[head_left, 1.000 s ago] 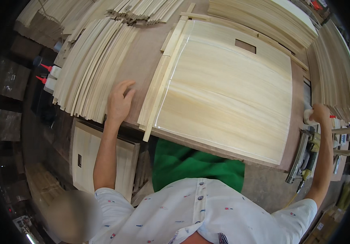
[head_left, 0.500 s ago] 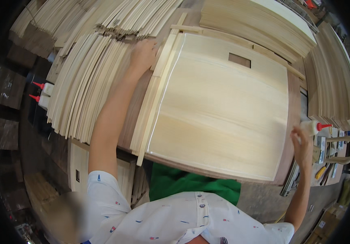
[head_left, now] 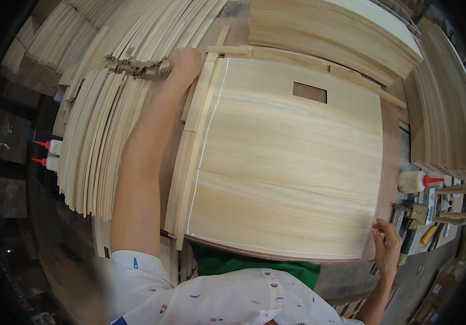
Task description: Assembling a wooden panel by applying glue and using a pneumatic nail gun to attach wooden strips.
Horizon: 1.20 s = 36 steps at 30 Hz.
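A pale wooden panel [head_left: 287,162] with a rectangular cut-out lies on the brown board in front of me. White glue lines run along its left, near and right edges. Beyond its upper left corner, my left hand [head_left: 186,62] is closed at the ends of the far pile of thin wooden strips [head_left: 162,27]; its fingertips are hidden. My right hand [head_left: 387,246] hovers by the panel's lower right corner, fingers loosely bent and apart, holding nothing. To its upper right, a white glue bottle [head_left: 411,181] with a red nozzle lies on its side.
Wooden strips [head_left: 189,119] border the panel's left side, and more [head_left: 347,73] border the far side. Another strip pile [head_left: 100,146] sits at left, beside two glue bottles [head_left: 53,154]. Stacked panels [head_left: 325,32] stand behind. A nail gun [head_left: 413,214] lies at right.
My right hand has moved from beside the glue bottle toward me, to the panel's near right corner. My left hand has reached slightly farther to the strip ends and curled. The view has shifted.
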Each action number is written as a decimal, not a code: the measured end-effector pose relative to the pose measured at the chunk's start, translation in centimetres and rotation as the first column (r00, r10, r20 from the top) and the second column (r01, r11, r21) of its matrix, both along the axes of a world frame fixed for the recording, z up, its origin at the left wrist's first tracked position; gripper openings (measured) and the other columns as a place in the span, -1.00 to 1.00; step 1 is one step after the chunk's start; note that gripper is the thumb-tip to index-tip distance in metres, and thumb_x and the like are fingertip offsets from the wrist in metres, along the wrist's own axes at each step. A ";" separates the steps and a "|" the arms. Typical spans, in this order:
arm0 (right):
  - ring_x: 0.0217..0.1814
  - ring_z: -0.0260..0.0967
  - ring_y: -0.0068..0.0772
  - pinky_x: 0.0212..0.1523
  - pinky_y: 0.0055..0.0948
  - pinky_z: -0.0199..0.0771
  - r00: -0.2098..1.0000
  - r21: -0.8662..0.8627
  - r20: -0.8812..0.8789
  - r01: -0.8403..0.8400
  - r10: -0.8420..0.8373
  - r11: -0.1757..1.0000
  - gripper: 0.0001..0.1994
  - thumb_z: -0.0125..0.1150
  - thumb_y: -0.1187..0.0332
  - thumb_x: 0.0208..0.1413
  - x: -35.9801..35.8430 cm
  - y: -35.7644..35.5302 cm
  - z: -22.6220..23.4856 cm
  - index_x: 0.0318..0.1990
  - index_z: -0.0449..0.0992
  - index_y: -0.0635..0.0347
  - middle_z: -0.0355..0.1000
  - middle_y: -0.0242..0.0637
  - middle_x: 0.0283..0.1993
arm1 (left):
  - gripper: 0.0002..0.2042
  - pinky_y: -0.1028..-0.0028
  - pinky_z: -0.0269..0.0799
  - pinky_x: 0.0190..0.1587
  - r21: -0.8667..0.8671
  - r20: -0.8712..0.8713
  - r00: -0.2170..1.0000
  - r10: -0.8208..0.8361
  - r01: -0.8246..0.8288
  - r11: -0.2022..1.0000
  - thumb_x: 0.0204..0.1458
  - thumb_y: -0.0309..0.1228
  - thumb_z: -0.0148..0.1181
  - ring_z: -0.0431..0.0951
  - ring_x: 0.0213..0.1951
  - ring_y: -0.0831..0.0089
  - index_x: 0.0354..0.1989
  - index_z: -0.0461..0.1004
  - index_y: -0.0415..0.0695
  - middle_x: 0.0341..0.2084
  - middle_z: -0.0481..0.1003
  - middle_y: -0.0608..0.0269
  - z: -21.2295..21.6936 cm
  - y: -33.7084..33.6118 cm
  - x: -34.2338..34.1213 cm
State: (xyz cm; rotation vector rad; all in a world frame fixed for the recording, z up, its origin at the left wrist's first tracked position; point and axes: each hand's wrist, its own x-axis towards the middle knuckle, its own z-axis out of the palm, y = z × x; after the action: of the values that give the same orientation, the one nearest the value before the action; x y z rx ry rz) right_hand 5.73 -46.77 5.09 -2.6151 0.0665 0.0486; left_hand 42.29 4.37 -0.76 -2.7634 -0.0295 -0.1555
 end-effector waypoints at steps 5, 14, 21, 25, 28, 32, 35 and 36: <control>-0.19 0.46 -0.20 -0.11 -0.36 0.44 1.000 0.067 -0.014 0.003 -0.002 0.998 -0.75 0.19 0.57 0.06 -0.2 0.4 -0.5 -0.06 0.49 0.38 0.49 -0.10 -0.24 | -0.81 0.27 0.58 -0.20 0.003 -0.013 1.000 0.013 -0.013 1.000 0.07 -0.41 0.08 0.64 -0.15 0.20 -0.26 0.64 -0.07 -0.26 0.63 0.16 -0.5 0.1 0.9; -0.20 0.47 -0.21 -0.12 -0.38 0.44 0.997 0.111 0.055 -0.051 0.045 0.992 -0.75 0.22 0.57 0.05 0.3 2.5 0.0 -0.08 0.51 0.34 0.51 -0.14 -0.25 | -0.73 0.31 0.58 -0.24 -0.732 0.156 0.963 0.220 -0.037 0.681 -0.01 -0.47 0.07 0.65 -0.29 0.17 -0.18 0.60 -0.29 -0.28 0.60 -0.08 2.7 5.3 -4.5; -0.23 0.49 -0.22 -0.17 -0.37 0.45 0.914 0.207 0.228 -0.381 0.334 0.901 -0.76 0.26 0.49 0.07 4.8 10.2 0.4 -0.09 0.52 0.32 0.52 -0.14 -0.29 | -0.64 0.57 0.48 -0.33 -0.991 0.103 0.948 0.302 0.072 0.113 0.04 -0.52 0.02 0.52 -0.41 0.58 0.02 0.48 -0.38 -0.38 0.54 0.21 3.4 6.5 -19.6; -0.24 0.50 -0.27 -0.19 -0.37 0.49 0.870 0.458 0.227 -0.492 0.437 0.740 -0.77 0.22 0.43 0.13 8.3 18.5 -0.6 -0.08 0.51 0.34 0.52 -0.09 -0.29 | -0.66 0.56 0.46 -0.22 -0.997 0.078 0.932 0.353 0.063 0.054 0.11 -0.54 -0.02 0.49 -0.39 0.57 0.06 0.46 -0.35 -0.32 0.53 0.23 4.4 3.6 -29.0; -0.25 0.50 -0.35 -0.26 -0.42 0.51 0.884 0.713 0.084 -0.376 0.461 0.592 -0.65 0.14 0.36 0.21 10.4 25.1 -1.6 0.09 0.39 0.35 0.51 -0.13 -0.25 | -0.68 0.55 0.46 -0.20 -0.992 0.053 0.919 0.390 0.093 -0.084 0.16 -0.57 -0.05 0.49 -0.33 0.57 0.07 0.45 -0.33 -0.24 0.54 0.21 3.8 0.6 -35.2; -0.30 0.48 -0.45 -0.46 -0.51 0.51 0.916 0.898 -0.078 -0.107 0.393 0.426 -0.44 0.11 0.37 0.22 11.3 30.3 -2.0 0.29 0.12 0.47 0.46 -0.17 -0.31 | -0.69 0.54 0.48 -0.20 -0.947 -0.079 0.942 0.325 0.031 -0.321 0.16 -0.60 -0.03 0.50 -0.26 0.57 0.08 0.44 -0.34 -0.13 0.52 0.18 2.7 -3.5 -41.5; -0.38 0.44 -0.49 -0.51 -0.55 0.48 0.928 0.908 -0.104 -0.057 0.357 0.414 -0.39 0.16 0.40 0.20 11.4 31.4 -3.2 0.29 0.05 0.55 0.45 -0.22 -0.31 | -0.69 0.53 0.49 -0.20 -0.903 -0.101 0.962 0.255 0.019 -0.429 0.15 -0.62 -0.02 0.51 -0.24 0.57 0.07 0.44 -0.35 -0.11 0.52 0.16 1.8 -4.8 -43.2; -0.38 0.44 -0.49 -0.51 -0.55 0.48 0.928 0.904 -0.111 -0.055 0.356 0.424 -0.39 0.16 0.40 0.20 11.5 31.5 -3.9 0.29 0.05 0.55 0.45 -0.22 -0.31 | -0.69 0.53 0.49 -0.20 -0.884 -0.110 0.969 0.223 0.007 -0.467 0.14 -0.64 -0.01 0.51 -0.23 0.57 0.07 0.44 -0.35 -0.12 0.52 0.16 1.6 -5.1 -43.5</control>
State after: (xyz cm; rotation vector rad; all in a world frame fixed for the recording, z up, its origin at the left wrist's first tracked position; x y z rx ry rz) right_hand 17.19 -15.23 1.18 -1.4784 -0.1566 0.4411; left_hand -1.17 -0.69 0.88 -4.6166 -1.1863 -0.4670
